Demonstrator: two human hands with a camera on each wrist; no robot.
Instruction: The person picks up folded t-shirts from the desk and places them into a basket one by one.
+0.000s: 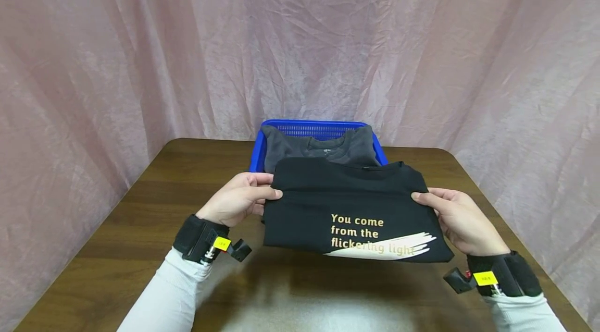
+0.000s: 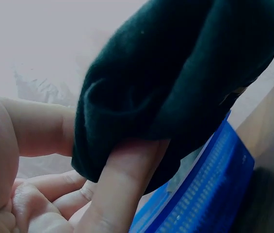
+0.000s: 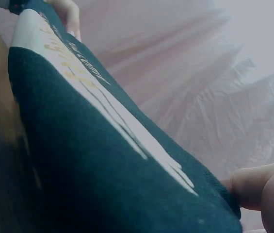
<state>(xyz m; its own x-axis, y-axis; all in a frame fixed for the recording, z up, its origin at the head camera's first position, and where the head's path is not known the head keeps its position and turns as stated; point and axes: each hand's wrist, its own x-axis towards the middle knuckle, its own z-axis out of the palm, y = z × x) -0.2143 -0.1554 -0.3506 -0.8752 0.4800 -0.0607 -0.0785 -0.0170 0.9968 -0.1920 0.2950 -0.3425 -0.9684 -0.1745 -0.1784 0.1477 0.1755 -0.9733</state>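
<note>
A folded black T-shirt with gold lettering and a white brush-stroke print is held up over the table, print side toward me. At its left side edge my left hand pinches the cloth, thumb on the front and fingers behind. My right hand grips the opposite edge the same way. The left wrist view shows the folded edge of the cloth between thumb and fingers. Behind the shirt's top edge is a blue plastic basket with a grey garment in it; the shirt hides their front.
The brown wooden table reaches back to a hanging pink curtain. The basket stands near the table's far edge, at the middle. Each wrist wears a black strap with a small camera.
</note>
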